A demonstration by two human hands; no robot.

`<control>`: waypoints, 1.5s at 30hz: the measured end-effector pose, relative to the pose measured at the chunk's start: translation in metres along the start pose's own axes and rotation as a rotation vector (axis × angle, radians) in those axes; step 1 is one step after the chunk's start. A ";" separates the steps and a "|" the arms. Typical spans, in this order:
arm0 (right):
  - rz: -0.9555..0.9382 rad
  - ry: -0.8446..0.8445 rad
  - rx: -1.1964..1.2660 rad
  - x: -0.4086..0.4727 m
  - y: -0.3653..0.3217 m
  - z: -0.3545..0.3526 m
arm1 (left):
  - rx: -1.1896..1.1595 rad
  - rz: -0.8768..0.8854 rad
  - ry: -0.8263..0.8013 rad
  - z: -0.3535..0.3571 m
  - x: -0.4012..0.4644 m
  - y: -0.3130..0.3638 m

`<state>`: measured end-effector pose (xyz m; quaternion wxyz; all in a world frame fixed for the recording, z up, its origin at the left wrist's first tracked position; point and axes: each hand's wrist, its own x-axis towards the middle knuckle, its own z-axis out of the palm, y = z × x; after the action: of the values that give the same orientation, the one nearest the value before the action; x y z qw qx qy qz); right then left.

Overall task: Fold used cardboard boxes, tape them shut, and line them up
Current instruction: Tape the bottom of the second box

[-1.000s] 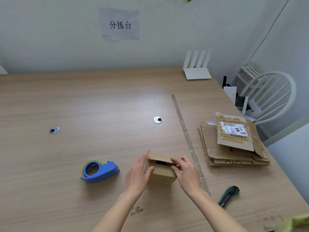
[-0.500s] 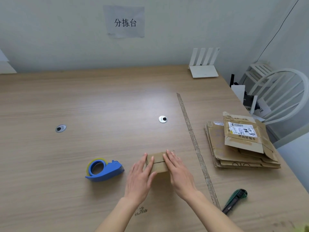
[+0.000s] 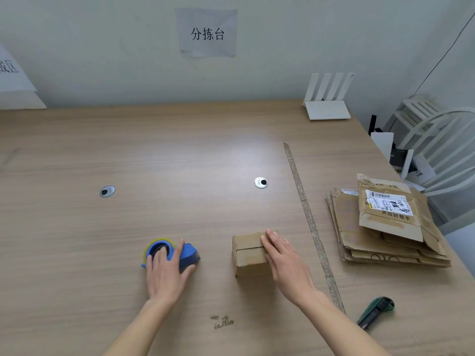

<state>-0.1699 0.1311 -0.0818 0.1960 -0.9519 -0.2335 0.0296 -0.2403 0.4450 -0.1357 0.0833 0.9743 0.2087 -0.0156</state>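
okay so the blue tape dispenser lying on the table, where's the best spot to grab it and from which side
Probably the solid blue body behind the roll, coming down from above and from the near side. The blue plastic tape dispenser lies flat on the wooden table, its tape roll to the left and its narrower body to the right. The left hand already covers it that way, fingers over the roll.
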 end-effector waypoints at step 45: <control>0.614 -0.019 0.912 0.021 0.005 -0.059 | -0.073 0.484 -0.274 -0.131 0.001 0.133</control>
<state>-0.1406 0.1157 -0.0285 0.5690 -0.7945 0.0899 0.1924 -0.1858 0.3483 0.0136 0.1470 0.9810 -0.0429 -0.1194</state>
